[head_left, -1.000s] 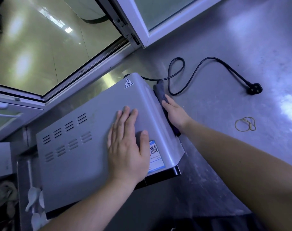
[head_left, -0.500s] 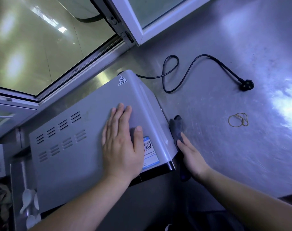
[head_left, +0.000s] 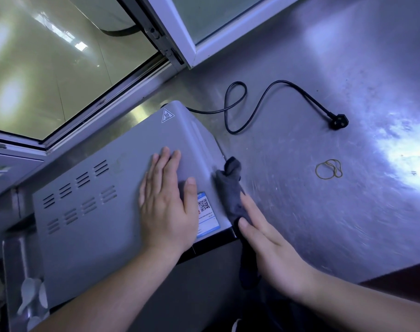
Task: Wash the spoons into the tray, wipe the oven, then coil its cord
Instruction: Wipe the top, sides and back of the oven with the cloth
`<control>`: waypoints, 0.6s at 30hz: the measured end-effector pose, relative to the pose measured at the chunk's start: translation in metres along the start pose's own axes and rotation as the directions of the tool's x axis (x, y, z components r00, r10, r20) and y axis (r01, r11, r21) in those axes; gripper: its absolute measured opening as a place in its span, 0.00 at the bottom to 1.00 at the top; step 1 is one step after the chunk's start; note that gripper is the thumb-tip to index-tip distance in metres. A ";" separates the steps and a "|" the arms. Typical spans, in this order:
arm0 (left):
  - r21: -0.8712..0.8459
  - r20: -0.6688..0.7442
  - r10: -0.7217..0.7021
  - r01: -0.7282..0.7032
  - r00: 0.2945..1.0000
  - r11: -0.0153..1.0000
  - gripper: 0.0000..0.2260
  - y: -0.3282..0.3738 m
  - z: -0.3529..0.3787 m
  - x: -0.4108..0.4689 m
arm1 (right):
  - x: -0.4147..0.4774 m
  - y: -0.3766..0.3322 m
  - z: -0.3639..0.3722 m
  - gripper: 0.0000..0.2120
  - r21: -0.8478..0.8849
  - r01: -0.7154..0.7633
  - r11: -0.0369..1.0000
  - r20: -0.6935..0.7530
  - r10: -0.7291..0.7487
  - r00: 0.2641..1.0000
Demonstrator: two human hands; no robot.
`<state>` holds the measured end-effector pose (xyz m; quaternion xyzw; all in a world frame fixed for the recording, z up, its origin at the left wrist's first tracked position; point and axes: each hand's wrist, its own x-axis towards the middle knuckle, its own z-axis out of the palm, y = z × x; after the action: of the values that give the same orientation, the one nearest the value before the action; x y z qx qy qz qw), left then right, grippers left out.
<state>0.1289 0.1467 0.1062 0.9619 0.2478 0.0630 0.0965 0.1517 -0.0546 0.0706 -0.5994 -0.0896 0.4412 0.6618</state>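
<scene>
The grey oven point(head_left: 103, 212) stands on the steel counter, its vented top facing me. My left hand point(head_left: 167, 204) lies flat on that top beside a blue QR sticker. My right hand point(head_left: 273, 250) presses a dark grey cloth point(head_left: 232, 192) against the oven's right side with straight fingers. The black cord point(head_left: 237, 109) runs from the oven's back corner in a loose loop across the counter to its plug point(head_left: 338, 121). White spoons point(head_left: 30, 295) lie in a metal tray point(head_left: 9, 264) at the lower left.
A yellow rubber band point(head_left: 328, 169) lies on the counter point(head_left: 335, 212) right of the oven. A white-framed window point(head_left: 170, 34) stands open behind the oven. The counter's front edge drops off at the lower right.
My right hand slid the cloth along the oven's right side from its back toward the front corner. The left hand stayed flat on top.
</scene>
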 end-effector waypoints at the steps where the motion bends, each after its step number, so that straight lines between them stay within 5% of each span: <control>1: 0.000 -0.003 0.001 -0.001 1.000 1.000 0.27 0.000 0.000 0.000 | -0.001 -0.001 -0.001 0.24 -0.040 0.073 0.997 0.027 -0.072 0.997; 8: -0.005 -0.020 0.000 0.000 1.000 1.000 0.26 0.000 0.000 0.000 | 0.069 -0.001 -0.008 0.24 -0.115 0.275 0.954 0.050 -0.271 0.961; 18: 0.013 0.001 0.003 -0.003 1.000 1.000 0.26 -0.002 0.001 0.001 | 0.184 -0.002 -0.020 0.19 -0.044 0.046 0.998 -0.046 -0.048 0.998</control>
<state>0.1286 0.1491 0.1046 0.9629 0.2468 0.0609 0.0904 0.2755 0.0588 -0.0083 -0.6215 -0.0977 0.4094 0.6607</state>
